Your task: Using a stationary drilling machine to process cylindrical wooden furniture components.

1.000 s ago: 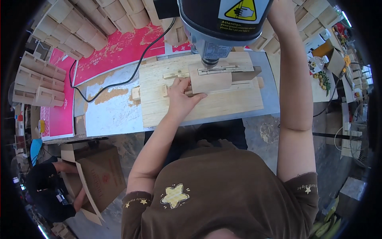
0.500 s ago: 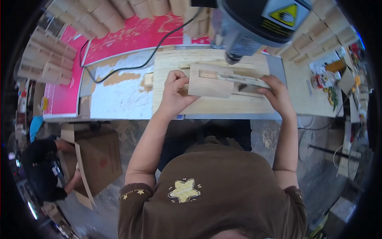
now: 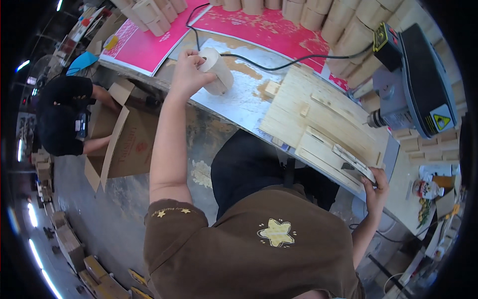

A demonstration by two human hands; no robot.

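Observation:
My left hand (image 3: 187, 77) grips a pale wooden cylinder (image 3: 220, 75) by its left end, thumb along its side, over the white sawdust-strewn board (image 3: 239, 104). At the table's near right edge, my right hand (image 3: 377, 182) pinches the end of a narrow pale strip (image 3: 352, 162) with a dark piece beside it. The strip lies over the light plywood base (image 3: 284, 112), which has wooden rails (image 3: 338, 112) fixed on it. Behind the base stands a drill press (image 3: 430, 89), its chuck (image 3: 377, 119) above the far right side of the wood.
Many pale wooden cylinders (image 3: 316, 17) stand stacked along the back. A black cable (image 3: 294, 64) crosses the pink sheets (image 3: 259, 27). Left of the table, a person in black (image 3: 59, 114) reaches into an open cardboard box (image 3: 132, 144). A jar (image 3: 427, 188) stands at far right.
The cylinder has come off the strip and moved left in my left hand. My right hand still holds the strip, now lower over the base. The view has turned left.

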